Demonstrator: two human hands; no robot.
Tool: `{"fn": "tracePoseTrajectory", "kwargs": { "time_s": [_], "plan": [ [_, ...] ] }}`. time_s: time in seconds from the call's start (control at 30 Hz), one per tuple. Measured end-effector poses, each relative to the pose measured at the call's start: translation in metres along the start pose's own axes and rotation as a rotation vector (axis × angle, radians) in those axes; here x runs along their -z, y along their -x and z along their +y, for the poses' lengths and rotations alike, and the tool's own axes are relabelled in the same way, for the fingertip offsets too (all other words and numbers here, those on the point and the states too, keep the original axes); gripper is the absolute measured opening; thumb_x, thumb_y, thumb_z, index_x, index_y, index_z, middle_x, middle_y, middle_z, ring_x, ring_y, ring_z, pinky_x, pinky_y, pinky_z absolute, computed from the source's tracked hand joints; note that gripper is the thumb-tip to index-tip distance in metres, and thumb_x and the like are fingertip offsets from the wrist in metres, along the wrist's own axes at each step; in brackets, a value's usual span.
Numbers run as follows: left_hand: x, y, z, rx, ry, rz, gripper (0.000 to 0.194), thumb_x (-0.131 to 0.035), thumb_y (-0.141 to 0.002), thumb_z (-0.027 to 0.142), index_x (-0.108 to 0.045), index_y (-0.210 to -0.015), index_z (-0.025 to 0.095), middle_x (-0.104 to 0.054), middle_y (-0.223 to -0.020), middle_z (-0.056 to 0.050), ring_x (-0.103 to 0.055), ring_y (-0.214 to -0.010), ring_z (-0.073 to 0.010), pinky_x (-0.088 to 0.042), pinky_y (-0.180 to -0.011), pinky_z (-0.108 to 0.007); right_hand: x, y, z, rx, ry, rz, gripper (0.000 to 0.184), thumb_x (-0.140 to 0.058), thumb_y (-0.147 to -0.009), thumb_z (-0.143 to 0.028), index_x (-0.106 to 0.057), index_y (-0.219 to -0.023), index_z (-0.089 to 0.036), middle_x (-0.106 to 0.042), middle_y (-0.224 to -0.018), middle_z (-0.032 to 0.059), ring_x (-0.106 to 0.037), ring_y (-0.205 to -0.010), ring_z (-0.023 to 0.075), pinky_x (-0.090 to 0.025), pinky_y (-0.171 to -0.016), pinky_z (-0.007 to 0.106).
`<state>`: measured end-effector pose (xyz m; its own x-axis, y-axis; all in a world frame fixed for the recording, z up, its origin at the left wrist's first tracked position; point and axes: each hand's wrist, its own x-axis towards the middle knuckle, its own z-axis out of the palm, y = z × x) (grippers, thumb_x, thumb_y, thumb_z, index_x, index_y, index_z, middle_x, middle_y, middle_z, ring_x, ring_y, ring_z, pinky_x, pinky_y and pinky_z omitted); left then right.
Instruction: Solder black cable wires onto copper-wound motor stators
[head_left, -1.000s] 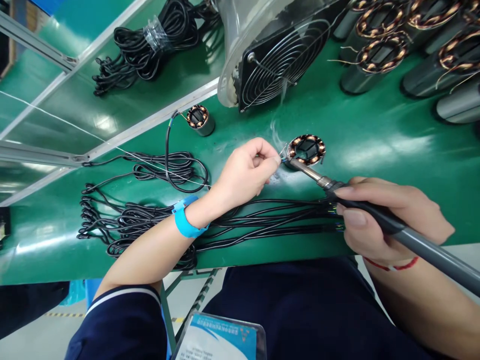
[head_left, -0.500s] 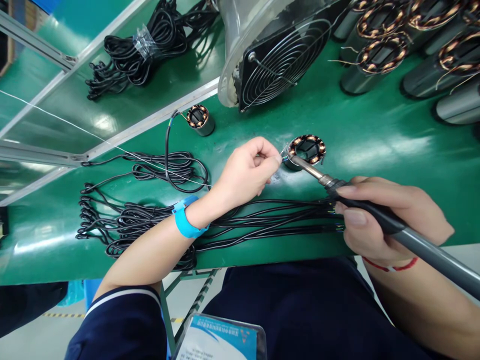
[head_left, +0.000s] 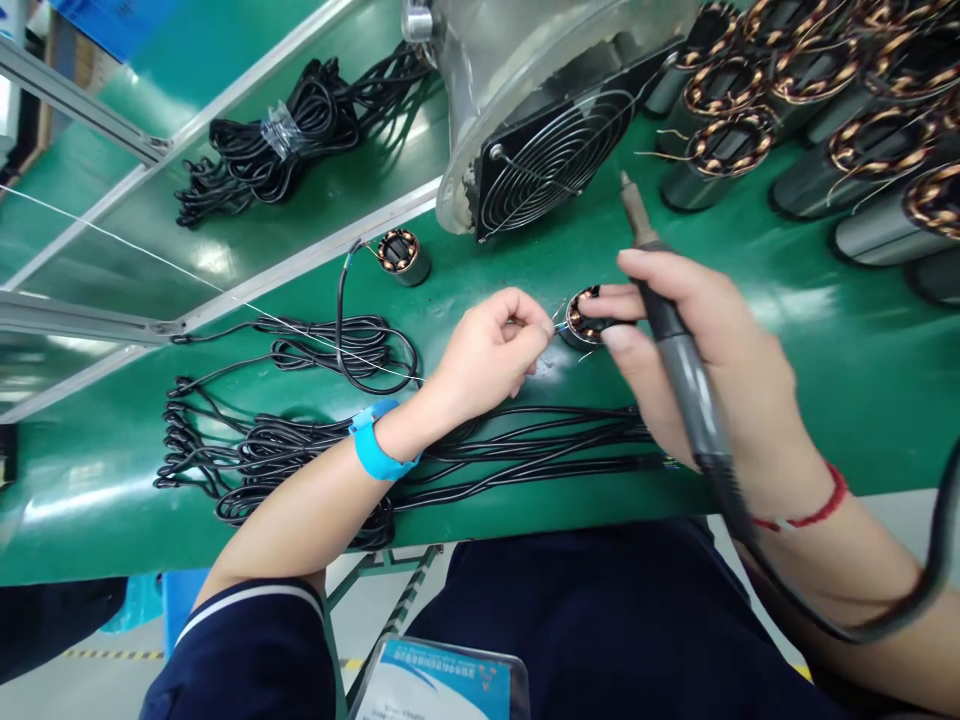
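My left hand [head_left: 491, 350], with a blue wristband, pinches thin wires at the left edge of a small copper-wound stator [head_left: 579, 318] on the green table [head_left: 825, 330]. My right hand [head_left: 697, 360] grips a soldering iron [head_left: 671, 330] with its tip pointing up and away, near the fan. The fingertips of that hand also rest on the stator and partly cover it. A bundle of black cables [head_left: 480, 455] lies under both wrists.
A grilled black fan [head_left: 559, 150] in a clear housing stands behind the stator. Several wound stators [head_left: 731, 145] crowd the back right. Another small stator [head_left: 401, 255] with a black cable sits left. A tied cable bundle [head_left: 289, 135] lies beyond a metal rail [head_left: 300, 240].
My right hand has swung the soldering iron off the stator, its tip now raised toward the fan, and its fingers moved onto the stator. The smoke is gone. My left hand stayed put.
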<state>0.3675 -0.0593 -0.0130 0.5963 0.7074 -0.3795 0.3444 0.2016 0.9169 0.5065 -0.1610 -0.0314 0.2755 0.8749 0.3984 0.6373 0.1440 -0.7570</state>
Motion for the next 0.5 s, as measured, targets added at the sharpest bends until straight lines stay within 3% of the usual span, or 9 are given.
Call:
{"fn": "tracePoseTrajectory", "kwargs": {
  "time_s": [0.1,0.27,0.37,0.5],
  "plan": [
    [0.000,0.000,0.001,0.006,0.011,-0.004,0.016,-0.048,-0.083,0.005,-0.047,-0.073,0.018,-0.046,-0.046,0.010,-0.039,-0.031,-0.0019,-0.027,-0.032,-0.015,-0.005,-0.001,0.002,0.005,0.014,-0.079,0.052,-0.062,-0.086,-0.026,-0.045,-0.135,-0.029,-0.066,-0.117,0.0031,-0.062,-0.109,0.0264,-0.050,-0.095,0.049],
    [0.001,0.001,0.002,0.009,0.032,-0.018,0.015,-0.049,-0.083,0.008,-0.047,-0.072,0.017,-0.046,-0.045,0.009,-0.039,-0.031,-0.0026,-0.028,-0.033,-0.016,-0.010,0.002,0.000,-0.014,0.057,0.064,0.052,-0.063,-0.085,-0.021,-0.045,-0.133,-0.029,-0.069,-0.097,-0.0001,-0.062,-0.101,0.0236,-0.048,-0.095,0.046],
    [0.001,0.002,0.000,0.000,0.027,-0.026,0.015,-0.048,-0.084,0.007,-0.047,-0.072,0.017,-0.046,-0.047,0.009,-0.039,-0.032,-0.0027,-0.029,-0.034,-0.015,-0.014,0.001,-0.001,-0.017,0.071,0.047,0.052,-0.062,-0.085,-0.021,-0.045,-0.133,-0.031,-0.068,-0.092,0.0002,-0.063,-0.095,0.0247,-0.048,-0.089,0.045],
    [0.002,0.002,-0.007,-0.158,-0.021,-0.010,0.010,-0.053,-0.085,0.015,-0.052,-0.076,0.017,-0.058,-0.069,0.002,-0.049,-0.046,-0.0048,-0.036,-0.038,-0.017,-0.015,-0.001,-0.001,-0.008,0.062,0.042,0.051,-0.061,-0.085,-0.021,-0.046,-0.132,-0.033,-0.067,-0.091,0.0000,-0.063,-0.095,0.0255,-0.048,-0.088,0.045]
  ]
}}
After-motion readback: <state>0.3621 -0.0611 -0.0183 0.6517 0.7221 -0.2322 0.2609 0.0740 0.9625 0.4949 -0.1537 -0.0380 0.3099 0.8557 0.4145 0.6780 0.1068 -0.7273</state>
